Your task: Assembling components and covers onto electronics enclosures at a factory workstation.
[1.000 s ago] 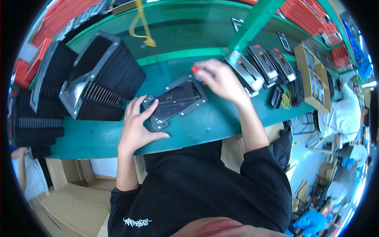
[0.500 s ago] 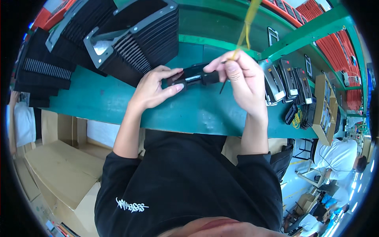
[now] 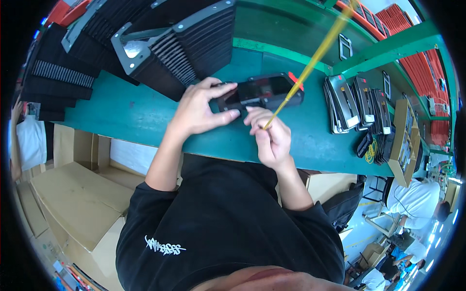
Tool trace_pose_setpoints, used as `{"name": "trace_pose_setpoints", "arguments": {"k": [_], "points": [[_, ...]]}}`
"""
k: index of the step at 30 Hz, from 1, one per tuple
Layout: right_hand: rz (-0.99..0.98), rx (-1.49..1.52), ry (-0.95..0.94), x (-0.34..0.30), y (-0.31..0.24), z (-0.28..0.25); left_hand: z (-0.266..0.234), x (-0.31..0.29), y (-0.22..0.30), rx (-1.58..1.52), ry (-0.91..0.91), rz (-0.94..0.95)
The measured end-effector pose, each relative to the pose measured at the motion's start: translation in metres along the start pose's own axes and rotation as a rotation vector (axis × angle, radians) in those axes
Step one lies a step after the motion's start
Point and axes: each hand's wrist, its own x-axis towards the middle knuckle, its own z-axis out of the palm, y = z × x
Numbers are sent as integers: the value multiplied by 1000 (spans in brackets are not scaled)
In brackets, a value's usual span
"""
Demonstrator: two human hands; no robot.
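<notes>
A black rectangular device (image 3: 264, 89) with a dark glossy face and a red piece at its far right corner lies on the green bench. My left hand (image 3: 199, 107) grips its left end, fingers on the far side and thumb on the near side. My right hand (image 3: 272, 135) is closed at the device's near edge, its fingertips close to the middle of that edge. A taut yellow cord (image 3: 314, 60) runs from the upper right down into this hand and passes in front of the device's right end. Whatever else the right fingers hold is hidden.
Black slotted racks (image 3: 179, 53) stand at the far left of the green bench (image 3: 131, 111). To the right are stacked dark flat panels (image 3: 342, 104), a coiled yellow cord (image 3: 371, 152) and a cardboard box (image 3: 400, 140). A green frame bar (image 3: 388, 46) crosses above. Co-workers sit farther right.
My right hand has moved left and nearer to me, with the yellow cord now stretched longer. The thin dark rod below its fingers no longer shows. More of the device's right end is uncovered.
</notes>
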Motion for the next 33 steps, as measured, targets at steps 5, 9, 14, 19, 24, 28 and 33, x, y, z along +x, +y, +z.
{"name": "trace_pose_setpoints", "arguments": {"k": [5, 9, 14, 19, 24, 28, 33], "points": [[145, 24, -97, -35, 7, 7, 19, -18, 9, 303, 151, 219], [289, 159, 50, -50, 8, 1, 28, -29, 11, 408, 161, 237], [157, 41, 3, -35, -3, -7, 13, -17, 13, 200, 100, 108], [196, -10, 19, -23, -3, -5, 8, -12, 14, 239, 88, 120], [339, 52, 106, -29, -7, 3, 22, -19, 8, 236, 110, 97], [280, 1, 101, -34, -6, 2, 26, -23, 10, 255, 134, 133], [166, -115, -38, -54, -10, -4, 24, -25, 7, 303, 125, 223]]}}
